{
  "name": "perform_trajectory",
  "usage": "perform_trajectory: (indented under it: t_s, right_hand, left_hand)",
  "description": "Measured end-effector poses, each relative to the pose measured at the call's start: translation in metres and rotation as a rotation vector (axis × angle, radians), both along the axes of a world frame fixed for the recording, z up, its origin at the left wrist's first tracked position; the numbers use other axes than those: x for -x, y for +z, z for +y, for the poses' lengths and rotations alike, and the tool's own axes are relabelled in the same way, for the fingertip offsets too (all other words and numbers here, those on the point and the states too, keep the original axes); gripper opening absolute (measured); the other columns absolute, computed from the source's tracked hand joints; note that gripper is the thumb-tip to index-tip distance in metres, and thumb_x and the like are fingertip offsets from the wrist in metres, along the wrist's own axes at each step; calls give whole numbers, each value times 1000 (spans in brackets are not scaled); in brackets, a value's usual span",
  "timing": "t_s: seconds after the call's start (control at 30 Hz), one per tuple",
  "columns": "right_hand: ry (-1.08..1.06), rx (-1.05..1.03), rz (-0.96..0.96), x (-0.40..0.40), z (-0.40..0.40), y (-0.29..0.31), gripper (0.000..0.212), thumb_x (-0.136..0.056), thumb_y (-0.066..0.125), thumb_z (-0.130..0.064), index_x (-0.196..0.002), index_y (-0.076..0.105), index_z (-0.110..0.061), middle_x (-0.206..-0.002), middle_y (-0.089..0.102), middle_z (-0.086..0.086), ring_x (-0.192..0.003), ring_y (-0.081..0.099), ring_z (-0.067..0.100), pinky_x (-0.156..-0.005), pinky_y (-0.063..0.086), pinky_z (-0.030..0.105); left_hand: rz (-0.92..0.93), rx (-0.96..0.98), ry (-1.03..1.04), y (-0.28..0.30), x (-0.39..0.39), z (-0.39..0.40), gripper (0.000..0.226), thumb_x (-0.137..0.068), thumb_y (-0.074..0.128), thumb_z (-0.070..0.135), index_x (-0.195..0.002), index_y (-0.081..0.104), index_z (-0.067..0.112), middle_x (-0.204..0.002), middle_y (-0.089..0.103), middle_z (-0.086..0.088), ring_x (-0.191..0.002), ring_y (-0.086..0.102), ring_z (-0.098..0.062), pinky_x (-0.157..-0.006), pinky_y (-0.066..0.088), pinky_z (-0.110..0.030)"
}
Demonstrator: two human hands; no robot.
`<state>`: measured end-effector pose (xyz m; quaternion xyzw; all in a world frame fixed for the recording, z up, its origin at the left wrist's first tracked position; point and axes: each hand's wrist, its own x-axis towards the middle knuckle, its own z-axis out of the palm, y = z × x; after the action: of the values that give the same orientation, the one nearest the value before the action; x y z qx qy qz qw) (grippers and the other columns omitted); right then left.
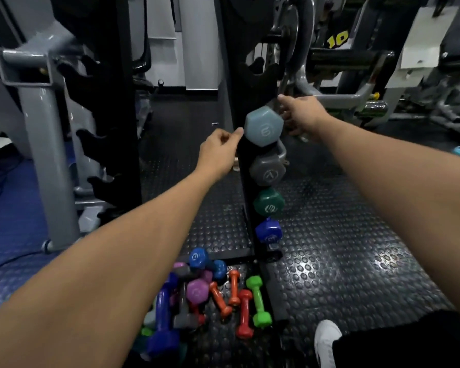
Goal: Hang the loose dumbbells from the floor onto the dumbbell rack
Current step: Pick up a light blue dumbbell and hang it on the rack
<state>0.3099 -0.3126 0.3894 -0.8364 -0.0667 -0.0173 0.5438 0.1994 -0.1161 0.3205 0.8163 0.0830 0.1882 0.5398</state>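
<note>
A person looks down along both bare forearms at a black upright dumbbell rack (246,168), the landmark for everything here. 4 dumbbells hang on it in a column: a pale blue-grey dumbbell (263,126) at the top, then a dark grey dumbbell (268,171), a green dumbbell (268,203) and a blue dumbbell (268,231) lowest.

The left hand (219,152) sits just left of the rack, fingers curled, thumb tip touching the top dumbbell's near head. The right hand (300,115) reaches just right of the rack, behind that same head; its fingers are hidden there, so I cannot tell whether it grips the handle.

At the foot of the rack, on the studded rubber floor (343,248), lies a heap of loose dumbbells (202,293): purple, blue, 3 or so orange-red ones and a lime green dumbbell (258,301). A white shoe (327,341) stands right of the heap.

These look rigid and coated in smooth vinyl, likely a little slippery. The small bright ones should be light enough for 1 hand. The narrow handle between the 2 hexagonal heads is the place to hold each, keeping it level so both heads meet the rack's cradles.
</note>
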Motion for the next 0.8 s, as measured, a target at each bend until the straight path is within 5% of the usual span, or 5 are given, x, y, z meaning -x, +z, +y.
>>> perform_trajectory:
  t_s: [0.13, 0.4, 0.53, 0.7, 0.8]
  right_hand:
    - [41, -21, 1, 14, 1, -13, 39, -95, 63, -45, -100, 66, -7, -74, 58, 10, -51, 49, 19, -42, 38, 23]
    - [-2, -133, 48, 48, -9, -40, 35, -101, 57, -38, -73, 51, -19, -65, 45, 5, -43, 41, 12, -43, 31, 19]
    - [-65, -45, 50, 53, -22, -70, 30, -96, 62, -45, -88, 60, -16, -77, 56, 7, -59, 52, 18, -57, 46, 31]
    - [-86, -23, 105, 55, -32, -118, 30, -89, 67, -48, -81, 62, -19, -81, 64, 4, -68, 57, 19, -66, 49, 38]
    - [-123, -53, 129, 51, -40, -146, 37, -81, 71, -52, -78, 66, -15, -78, 66, 9, -63, 57, 22, -65, 47, 41]
  left_hand:
    - [22, 0, -29, -2, 4, 8, 37, -84, 60, 66, -83, 62, 29, -89, 72, 3, -91, 69, -18, -88, 56, -40]
    - [140, -150, -125, -17, 18, 20, 39, -84, 67, 60, -99, 69, 24, -82, 65, 11, -75, 59, -8, -63, 42, -23]
    - [223, -196, -180, -35, 24, 27, 38, -84, 69, 58, -102, 71, 25, -89, 66, 11, -82, 61, -8, -66, 44, -23]
    - [332, -209, -219, -60, 24, 41, 36, -83, 69, 60, -97, 70, 27, -103, 72, 3, -97, 67, -16, -85, 54, -31]
    - [357, -232, -206, -78, 24, 57, 42, -88, 62, 60, -101, 70, 21, -106, 72, -2, -95, 66, -19, -74, 47, -29]
